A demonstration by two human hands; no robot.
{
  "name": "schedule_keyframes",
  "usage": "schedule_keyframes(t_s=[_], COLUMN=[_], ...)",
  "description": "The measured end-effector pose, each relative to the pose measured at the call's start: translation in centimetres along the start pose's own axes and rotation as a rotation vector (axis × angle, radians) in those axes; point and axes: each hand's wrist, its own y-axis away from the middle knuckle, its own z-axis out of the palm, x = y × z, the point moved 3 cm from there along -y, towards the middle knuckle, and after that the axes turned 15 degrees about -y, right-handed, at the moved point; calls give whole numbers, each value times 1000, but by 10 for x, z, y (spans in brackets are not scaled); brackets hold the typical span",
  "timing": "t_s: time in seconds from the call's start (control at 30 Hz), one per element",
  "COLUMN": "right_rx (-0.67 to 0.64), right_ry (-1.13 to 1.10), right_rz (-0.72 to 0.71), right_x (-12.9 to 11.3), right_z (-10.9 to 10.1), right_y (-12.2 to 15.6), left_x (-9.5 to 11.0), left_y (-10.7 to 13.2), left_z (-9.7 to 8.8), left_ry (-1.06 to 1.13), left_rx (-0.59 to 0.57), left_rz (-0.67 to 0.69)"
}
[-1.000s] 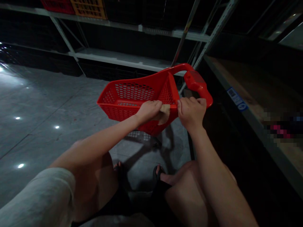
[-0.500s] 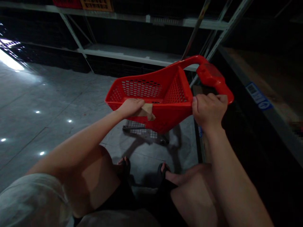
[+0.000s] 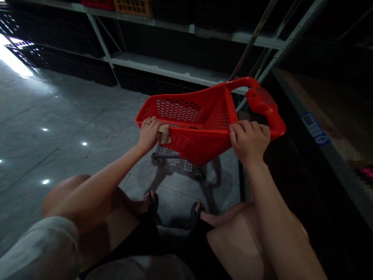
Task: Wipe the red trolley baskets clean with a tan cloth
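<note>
A red plastic shopping cart (image 3: pixel 201 146) with perforated basket walls stands in front of my knees. My left hand (image 3: pixel 150 134) is closed on a tan cloth (image 3: pixel 164 134), with its fingers over the near rim toward the basket's left end. The cloth hangs against the outer side of the basket. My right hand (image 3: pixel 250 140) grips the near rim at the right, close to the thick curved handle (image 3: pixel 264 103). Nothing shows inside the visible part of the basket.
White metal shelving (image 3: pixel 163 70) runs behind the cart, with a yellow crate (image 3: pixel 133 7) on an upper shelf. A pole (image 3: pixel 247 46) leans against it. On the right is a dark-sided bin or counter (image 3: pixel 335 163) bearing a blue label (image 3: pixel 315 127). Grey tiled floor (image 3: pixel 87 116) lies leftward.
My left hand has slid left along the rim with the cloth. My right hand stays on the rim near the handle. The view has shifted slightly.
</note>
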Motion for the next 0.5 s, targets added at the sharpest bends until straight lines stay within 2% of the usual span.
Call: schedule_keyframes(t_s=[0.17,0.23,0.27,0.33,0.37,0.43,0.5], right_rx=[-48,-55,-55,-54,-56,-68,-87], right_ry=[-24,-27,-26,-18,-15,-18,-31], right_rz=[-42,-46,-48,-42,-39,-37,-39], right_x=[-14,-14,-13,-12,-12,-12,-12], right_z=[4,3,2,1,0,0,0], right_y=[2,3,4,6,7,8,8], left_x=[157,205,221,232,226,197,148], left_y=[0,-5,-7,-8,-7,-2,4], left_z=[49,57,58,60,62,63,60], left_ry=[12,24,30,36,34,8,-42], left_rx=[87,121,138,151,149,136,137], left_rz=[-29,-40,-43,-3,25,59,18])
